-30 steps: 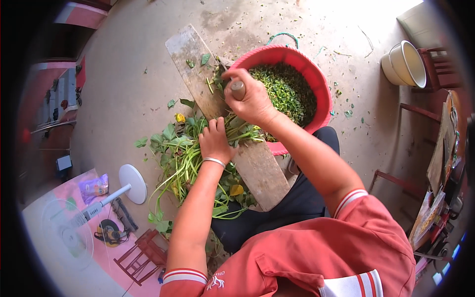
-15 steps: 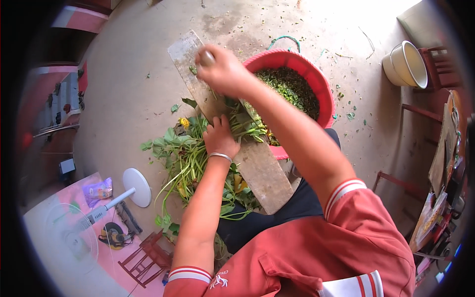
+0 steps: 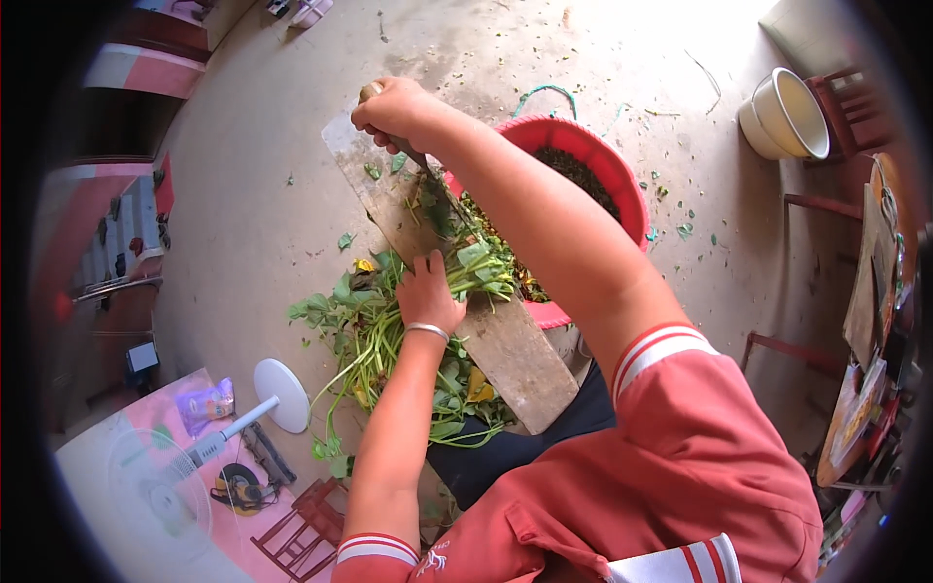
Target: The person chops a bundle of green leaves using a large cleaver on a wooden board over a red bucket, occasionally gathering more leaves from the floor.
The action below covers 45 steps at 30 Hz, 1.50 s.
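Left hand (image 3: pixel 431 296): palm down on a bundle of long-stemmed leafy greens (image 3: pixel 369 335), with fingers bent over the top, holding it against a long, worn, grey-brown wooden board (image 3: pixel 520 364); likely so to stop the stems sliding; tightness impossible to tell.
Right hand (image 3: pixel 398 109): over the far part of the board, closed fully around the handle of a long dark-bladed knife (image 3: pixel 439 194), apparently for firm control of the angle.
Blade: slanted down toward the near right, beside the leafy ends; contact with them impossible to tell.
Greens: across the middle of the board, trailing off its left side, with short ends jutting right.
Board: near end over dark trousers (image 3: pixel 476 476), presumably for steadiness.
Round red plastic tub (image 3: pixel 637 189): close along the board's right side, partly filled with chopped green bits (image 3: pixel 580 185), probably to catch pieces falling off that edge.
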{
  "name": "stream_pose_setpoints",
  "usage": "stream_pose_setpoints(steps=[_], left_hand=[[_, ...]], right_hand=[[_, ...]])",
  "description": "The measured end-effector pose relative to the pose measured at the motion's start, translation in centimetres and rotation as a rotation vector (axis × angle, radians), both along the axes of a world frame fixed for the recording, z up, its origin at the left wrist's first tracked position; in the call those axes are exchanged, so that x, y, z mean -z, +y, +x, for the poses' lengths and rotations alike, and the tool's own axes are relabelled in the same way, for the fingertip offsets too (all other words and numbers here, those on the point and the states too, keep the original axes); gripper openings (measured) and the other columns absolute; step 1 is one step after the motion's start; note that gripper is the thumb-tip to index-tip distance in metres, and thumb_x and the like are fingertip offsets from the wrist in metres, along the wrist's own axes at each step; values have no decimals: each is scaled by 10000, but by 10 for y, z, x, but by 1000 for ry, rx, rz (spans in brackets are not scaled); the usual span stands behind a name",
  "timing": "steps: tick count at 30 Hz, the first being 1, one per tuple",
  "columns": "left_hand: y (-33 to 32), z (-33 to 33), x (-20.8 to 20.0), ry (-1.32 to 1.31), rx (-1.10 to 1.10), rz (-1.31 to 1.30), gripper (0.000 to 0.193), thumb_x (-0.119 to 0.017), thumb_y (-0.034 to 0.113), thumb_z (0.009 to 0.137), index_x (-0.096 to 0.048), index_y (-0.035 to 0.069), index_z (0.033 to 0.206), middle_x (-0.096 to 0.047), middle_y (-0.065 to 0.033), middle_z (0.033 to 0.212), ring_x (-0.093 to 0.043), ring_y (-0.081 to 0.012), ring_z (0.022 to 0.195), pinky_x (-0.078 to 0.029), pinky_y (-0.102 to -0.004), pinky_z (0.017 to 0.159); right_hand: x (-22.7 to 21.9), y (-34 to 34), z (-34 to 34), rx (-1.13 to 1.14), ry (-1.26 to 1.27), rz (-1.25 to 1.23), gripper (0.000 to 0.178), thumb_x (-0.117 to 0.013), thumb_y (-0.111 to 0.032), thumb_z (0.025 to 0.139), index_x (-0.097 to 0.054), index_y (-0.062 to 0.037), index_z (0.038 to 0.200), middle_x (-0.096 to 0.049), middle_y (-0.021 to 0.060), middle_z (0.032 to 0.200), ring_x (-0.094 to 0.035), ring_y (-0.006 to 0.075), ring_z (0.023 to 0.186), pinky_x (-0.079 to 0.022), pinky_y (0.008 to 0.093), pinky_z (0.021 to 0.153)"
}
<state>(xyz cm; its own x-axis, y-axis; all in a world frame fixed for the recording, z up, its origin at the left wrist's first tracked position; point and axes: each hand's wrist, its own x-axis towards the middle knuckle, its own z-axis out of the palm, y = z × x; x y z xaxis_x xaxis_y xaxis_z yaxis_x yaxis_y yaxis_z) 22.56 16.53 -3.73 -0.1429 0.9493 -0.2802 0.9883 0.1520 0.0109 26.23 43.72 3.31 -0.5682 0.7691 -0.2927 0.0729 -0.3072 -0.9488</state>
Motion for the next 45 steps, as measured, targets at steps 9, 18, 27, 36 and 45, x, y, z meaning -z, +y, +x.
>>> stream_pose_setpoints(steps=[9,18,27,36,45], left_hand=[[-6,4,6,41,-104,-20,850,-899,314,623,-468,114,1327,-528,-99,1153,-613,-336,1011,-502,-459,856],[3,1,-2,-9,-17,-29,876,-881,343,656,-446,120,1383,-526,-115,1251,-599,-355,1056,-487,-489,890],[-4,10,2,137,52,82,896,-879,313,642,-450,133,1407,-534,-117,1248,-590,-334,1113,-489,-482,893],[-3,14,-7,28,38,39,895,-865,214,636,-446,195,1426,-516,-91,1249,-573,-300,1115,-486,-490,899],[12,8,9,37,-143,-28,884,-853,248,647,-454,217,1436,-516,-112,1298,-575,-334,1139,-489,-492,901]], right_hand=[[24,-176,96,230,97,516,131,-668,-72,770,-602,-35,876,-591,84,725,-585,212,688,-501,345,674],[-8,-3,6,-28,10,154,159,-693,-65,773,-549,-11,813,-566,75,656,-541,160,508,-455,331,441],[-17,-18,25,-28,28,237,152,-688,-120,800,-591,-12,844,-578,62,655,-543,146,515,-462,317,447],[12,24,-18,-79,32,178,147,-685,-89,782,-595,7,716,-566,87,622,-539,176,518,-463,334,469],[17,17,-11,-57,-62,233,109,-672,-102,785,-612,-13,802,-598,78,665,-573,191,541,-472,352,475]])
